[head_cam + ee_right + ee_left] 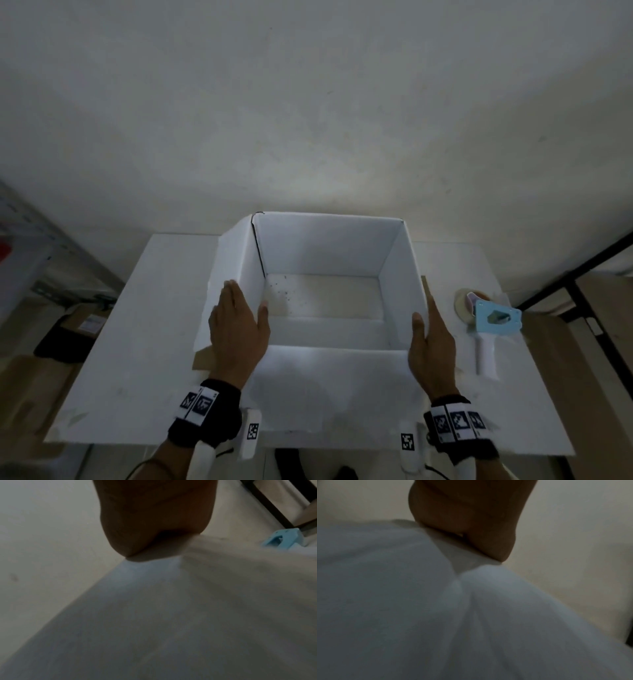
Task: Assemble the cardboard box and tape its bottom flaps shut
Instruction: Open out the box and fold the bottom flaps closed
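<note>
A white cardboard box (322, 246) stands opened up on the white table (137, 342), its open top facing me. A flap (325, 387) folds out toward me over the table's front. My left hand (236, 329) holds the left wall near the front corner, thumb inside and straight fingers outside. My right hand (431, 339) holds the right wall the same way. In the left wrist view the left hand (462, 513) sits on a box (402, 601) corner. The right wrist view shows the right hand (154, 513) on the box (171, 615) edge.
A blue tape dispenser (493, 318) with a white handle lies on the table right of the box; the same tape dispenser (283, 538) shows in the right wrist view. Brown cartons (85, 318) sit on the floor at left. A dark frame (582, 274) stands at right, a plain wall behind.
</note>
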